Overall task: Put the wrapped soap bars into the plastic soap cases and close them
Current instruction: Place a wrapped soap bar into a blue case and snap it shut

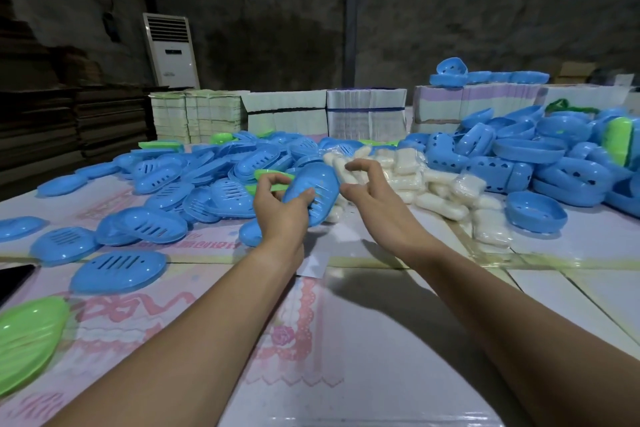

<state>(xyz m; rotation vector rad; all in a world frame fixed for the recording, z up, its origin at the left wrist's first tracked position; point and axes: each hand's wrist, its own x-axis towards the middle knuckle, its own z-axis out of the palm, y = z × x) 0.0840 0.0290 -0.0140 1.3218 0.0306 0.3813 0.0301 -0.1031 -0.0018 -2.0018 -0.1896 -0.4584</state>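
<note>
Head view: left hand (282,210) grips blue case (313,191), print unreadable.

A warehouse-like packing workshop: bare, stained concrete walls (450,21) rise behind a long bench (381,340) heaped with blue plastic soap cases (221,166) and white wrapped soap bars (408,173). Strapped bundles of flat printed cartons (367,114) line its far edge, flattened brown cardboard stacks (69,121) stand left, beside a white floor-standing air conditioner (171,50).

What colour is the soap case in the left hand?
Blue soap case, gripped by the left hand; head view.
</note>
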